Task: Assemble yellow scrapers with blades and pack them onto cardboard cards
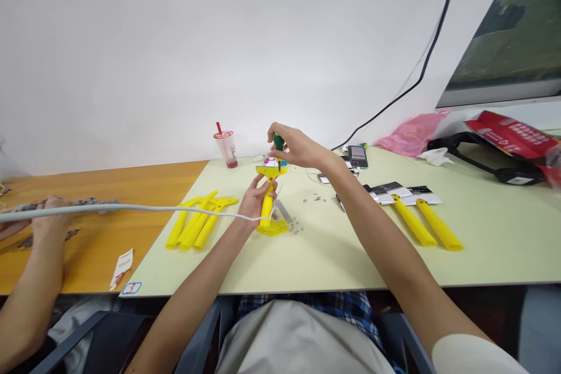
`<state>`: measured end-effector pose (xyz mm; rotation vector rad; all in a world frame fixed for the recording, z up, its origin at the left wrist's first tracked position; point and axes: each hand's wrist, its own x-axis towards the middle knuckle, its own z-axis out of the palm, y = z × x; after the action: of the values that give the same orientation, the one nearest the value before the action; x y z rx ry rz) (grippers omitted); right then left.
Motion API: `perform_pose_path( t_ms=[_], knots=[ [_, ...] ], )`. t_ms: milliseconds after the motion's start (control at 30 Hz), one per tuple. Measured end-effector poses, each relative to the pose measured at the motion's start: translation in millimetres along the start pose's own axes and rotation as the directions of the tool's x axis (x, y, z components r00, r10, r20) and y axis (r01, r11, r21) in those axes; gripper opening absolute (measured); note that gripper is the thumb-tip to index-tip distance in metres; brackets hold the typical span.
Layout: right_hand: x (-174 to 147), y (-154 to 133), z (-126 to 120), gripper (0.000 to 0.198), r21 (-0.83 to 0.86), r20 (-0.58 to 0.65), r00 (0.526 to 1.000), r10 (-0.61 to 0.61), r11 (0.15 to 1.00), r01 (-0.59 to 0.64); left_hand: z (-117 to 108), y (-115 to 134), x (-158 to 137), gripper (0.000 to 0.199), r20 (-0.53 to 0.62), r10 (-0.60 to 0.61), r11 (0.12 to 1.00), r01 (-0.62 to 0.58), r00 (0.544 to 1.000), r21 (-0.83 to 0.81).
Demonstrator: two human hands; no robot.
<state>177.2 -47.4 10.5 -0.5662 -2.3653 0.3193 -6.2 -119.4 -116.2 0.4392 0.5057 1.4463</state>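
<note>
My left hand [253, 201] is wrapped round the handle of a yellow scraper [267, 205], held upright with its wide head at the top. In my right hand [300, 147] is a screwdriver with a green handle [278, 141], pointing down. Its tip meets the right side of the scraper's head, or sits just in front of it; I cannot tell which. Below my left hand lie yellow plastic head pieces [274, 229]. Beside them are a flat metal strip [284, 211] and several small screws [297, 227]. Farther back, more small metal parts [318, 197] are scattered.
Several yellow scrapers [199, 222] lie to the left. On the right are yellow-handled scrapers [414, 222] with dark-and-white packaging. A cup with a straw [227, 149], a phone [357, 156] and a pink bag [412, 133] stand farther back. A white cable [144, 207] crosses the view. A co-worker's hands [50, 216] are at left.
</note>
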Motion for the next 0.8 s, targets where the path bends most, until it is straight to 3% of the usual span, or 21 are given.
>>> perform_pose_path(
  t_ms=[133,367,567,700,800],
  knots=[
    [-1,2,0,0.038,0.067,0.11,0.993,0.04,0.997,-0.048,-2,0,1,0.046,-0.015,0.001,1.0,-0.001,1.0,0.01],
    [3,-2,3,0.026,-0.128,-0.027,0.999,-0.033,0.991,0.029,-1,1,-1,0.047,0.033,0.001,0.999,-0.002,0.999,0.038],
    [0,8,2,0.03,-0.024,0.015,1.0,-0.019,1.0,0.02,-4,2,2,0.048,0.003,0.01,1.0,-0.01,1.0,0.019],
    [2,9,3,0.024,-0.101,-0.059,0.998,-0.022,0.995,0.016,-4,2,1,0.048,0.014,0.007,1.0,-0.007,1.0,0.011],
    [1,8,3,0.027,-0.1,-0.029,0.999,0.015,0.995,-0.018,-4,1,2,0.048,0.007,0.001,0.999,-0.001,1.0,0.035]
  ],
)
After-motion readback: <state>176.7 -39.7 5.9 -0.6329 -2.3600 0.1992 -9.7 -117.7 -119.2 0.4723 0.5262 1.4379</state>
